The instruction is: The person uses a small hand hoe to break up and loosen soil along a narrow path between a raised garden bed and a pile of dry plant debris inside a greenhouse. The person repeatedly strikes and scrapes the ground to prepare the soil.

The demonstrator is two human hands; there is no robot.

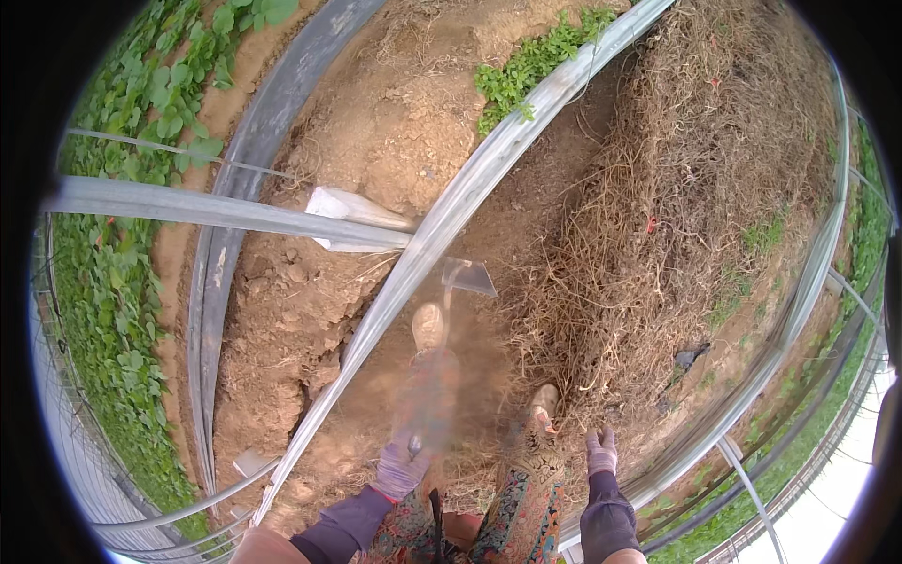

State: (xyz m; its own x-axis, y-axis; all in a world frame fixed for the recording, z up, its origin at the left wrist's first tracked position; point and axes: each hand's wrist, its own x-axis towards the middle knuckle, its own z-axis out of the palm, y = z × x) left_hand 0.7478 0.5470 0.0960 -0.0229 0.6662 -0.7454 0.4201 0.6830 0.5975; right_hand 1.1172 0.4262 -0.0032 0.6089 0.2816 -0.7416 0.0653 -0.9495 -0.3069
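Observation:
My left hand, in a thin purplish glove, is closed around the handle end of a long-handled hoe. The shaft runs forward past my left boot and is partly blurred. Its flat metal blade is at the soil of the furrow, just beyond the boot; contact is hard to tell. At the right, my gloved right hand hangs with nothing visible in it and its fingers slightly apart. Close beside that hand is a heap of dry vines.
A galvanized metal pipe crosses diagonally above the furrow, joined by another pipe near a white concrete block. Black drainage tubing lies left, beside leafy green plants. A small green weed grows ahead.

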